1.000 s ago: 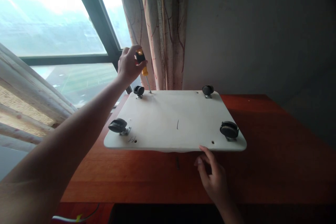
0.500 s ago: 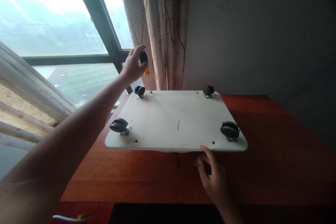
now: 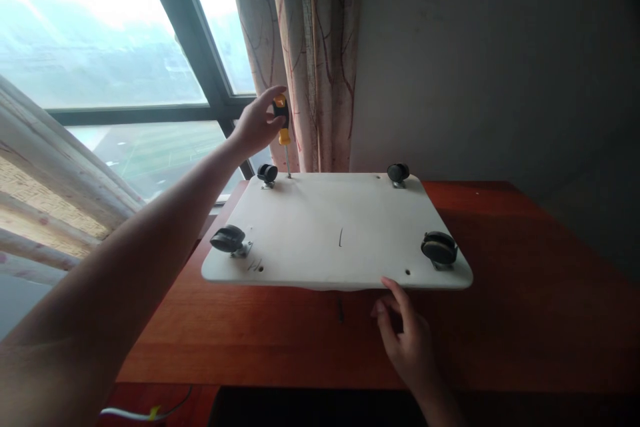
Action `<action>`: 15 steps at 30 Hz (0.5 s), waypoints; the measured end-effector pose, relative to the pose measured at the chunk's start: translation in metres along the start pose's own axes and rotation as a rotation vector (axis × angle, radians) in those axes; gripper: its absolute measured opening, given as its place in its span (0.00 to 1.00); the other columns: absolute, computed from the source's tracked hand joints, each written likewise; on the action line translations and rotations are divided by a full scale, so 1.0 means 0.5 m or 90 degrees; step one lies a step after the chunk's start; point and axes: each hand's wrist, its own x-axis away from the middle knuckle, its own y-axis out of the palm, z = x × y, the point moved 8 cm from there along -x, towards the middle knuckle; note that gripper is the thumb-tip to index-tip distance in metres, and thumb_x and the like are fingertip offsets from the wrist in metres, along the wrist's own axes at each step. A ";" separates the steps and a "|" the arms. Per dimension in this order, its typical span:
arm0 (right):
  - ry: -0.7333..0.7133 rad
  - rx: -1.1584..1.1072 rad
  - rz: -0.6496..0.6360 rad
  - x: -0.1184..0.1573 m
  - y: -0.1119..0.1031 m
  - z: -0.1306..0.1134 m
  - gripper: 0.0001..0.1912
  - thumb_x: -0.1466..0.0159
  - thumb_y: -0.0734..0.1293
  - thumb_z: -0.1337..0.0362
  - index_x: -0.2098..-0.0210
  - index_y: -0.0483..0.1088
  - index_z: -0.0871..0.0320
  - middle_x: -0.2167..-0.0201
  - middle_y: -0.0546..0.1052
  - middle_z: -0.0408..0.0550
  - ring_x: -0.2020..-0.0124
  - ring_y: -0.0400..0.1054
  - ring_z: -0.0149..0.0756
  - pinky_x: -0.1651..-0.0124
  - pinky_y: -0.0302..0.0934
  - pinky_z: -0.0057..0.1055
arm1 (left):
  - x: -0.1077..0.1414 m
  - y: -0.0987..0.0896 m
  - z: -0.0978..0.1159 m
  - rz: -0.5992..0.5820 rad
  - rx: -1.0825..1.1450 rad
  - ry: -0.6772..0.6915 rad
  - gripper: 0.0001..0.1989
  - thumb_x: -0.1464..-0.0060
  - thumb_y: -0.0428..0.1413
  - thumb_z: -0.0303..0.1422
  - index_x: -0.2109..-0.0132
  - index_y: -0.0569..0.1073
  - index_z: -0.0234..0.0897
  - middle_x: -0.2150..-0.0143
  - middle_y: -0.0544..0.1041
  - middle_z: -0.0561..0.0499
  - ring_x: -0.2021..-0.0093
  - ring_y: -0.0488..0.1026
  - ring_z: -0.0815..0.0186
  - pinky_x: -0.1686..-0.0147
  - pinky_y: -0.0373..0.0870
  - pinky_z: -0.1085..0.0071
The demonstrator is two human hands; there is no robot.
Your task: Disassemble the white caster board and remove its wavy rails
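My left hand (image 3: 257,121) grips a yellow and black screwdriver (image 3: 284,137) by its handle. The shaft points down, and its tip meets the far left edge of a white board (image 3: 320,220), at a hole or screw beside a caster. Black casters stand up from the board's corners: far left (image 3: 267,175), far right (image 3: 398,173), near left (image 3: 229,240) and near right (image 3: 439,249). My right hand (image 3: 407,333) rests its index fingertip on the board's near edge, fingers apart and holding nothing.
The board lies on a reddish-brown wooden table (image 3: 525,293). A small dark, thin object (image 3: 341,310) lies on the table before it. Behind are a patterned curtain (image 3: 315,60), a window frame (image 3: 135,115) and a grey wall. A pale cable (image 3: 127,415) runs at lower left.
My left hand has shifted slightly right, and the screwdriver's handle has turned and stands more upright. Its tip stays at the same spot. My right hand holds its place on the edge.
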 end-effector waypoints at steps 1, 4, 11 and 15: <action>0.000 -0.002 0.000 0.000 0.000 0.000 0.22 0.29 0.61 0.67 0.36 0.61 0.53 0.70 0.77 0.41 0.69 0.75 0.31 0.62 0.71 0.24 | 0.002 -0.002 0.000 0.004 -0.016 -0.012 0.31 0.48 0.57 0.29 0.37 0.67 0.44 0.43 0.74 0.45 0.54 0.78 0.57 0.52 0.76 0.59; 0.000 -0.003 -0.003 0.001 0.001 -0.002 0.23 0.29 0.61 0.67 0.36 0.61 0.53 0.70 0.76 0.41 0.70 0.75 0.30 0.62 0.71 0.23 | 0.013 -0.019 -0.001 0.044 -0.101 -0.063 0.29 0.50 0.62 0.32 0.40 0.69 0.44 0.44 0.73 0.43 0.54 0.78 0.55 0.49 0.74 0.56; -0.001 -0.003 -0.001 0.000 0.001 -0.002 0.23 0.29 0.61 0.68 0.36 0.60 0.52 0.70 0.77 0.40 0.69 0.75 0.30 0.62 0.71 0.23 | 0.015 -0.001 -0.011 -0.004 0.023 -0.030 0.34 0.47 0.56 0.29 0.33 0.61 0.46 0.41 0.73 0.43 0.55 0.78 0.60 0.55 0.77 0.62; -0.008 0.004 0.004 -0.001 -0.001 -0.005 0.23 0.29 0.61 0.68 0.36 0.60 0.52 0.71 0.77 0.40 0.69 0.76 0.30 0.62 0.71 0.23 | 0.019 -0.009 -0.014 0.020 -0.040 -0.049 0.34 0.50 0.60 0.31 0.36 0.64 0.44 0.46 0.76 0.44 0.58 0.78 0.58 0.56 0.76 0.60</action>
